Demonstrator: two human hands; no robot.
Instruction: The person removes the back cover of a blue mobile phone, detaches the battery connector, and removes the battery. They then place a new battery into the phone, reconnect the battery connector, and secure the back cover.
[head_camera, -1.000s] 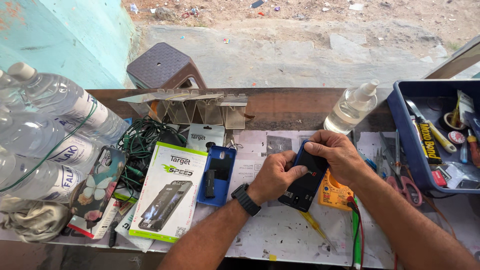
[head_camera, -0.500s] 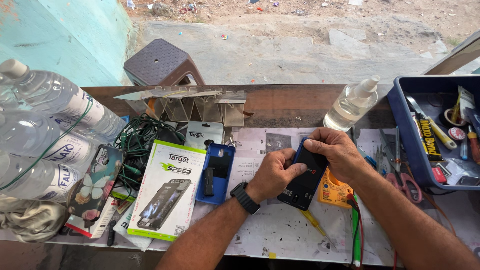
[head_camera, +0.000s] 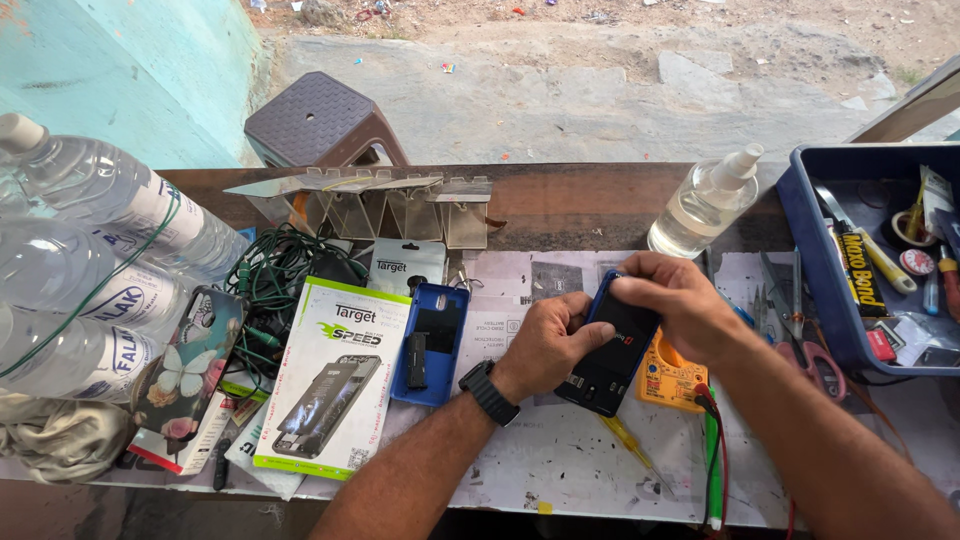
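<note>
A: Holding centre frame. Left hand (head_camera: 545, 345) cradles the dark phone (head_camera: 612, 350) from its left side, right hand (head_camera: 672, 300) clamps its top end, fingers of both clenched on it, lifted just above the counter (head_camera: 560, 470).

B: Risks?

A: I'd say a slip: the grip is only at the edges, and the phone would drop onto the orange multimeter (head_camera: 672, 378) right under it. Its red lead (head_camera: 722, 460) runs by my right forearm and could snag.

B: Surroundings?

A: Blue case (head_camera: 430, 343) and green-white box (head_camera: 335, 385) to the left, spray bottle (head_camera: 705, 200) above, blue tray (head_camera: 815, 250) far right. Nothing blocks the hands.
</note>
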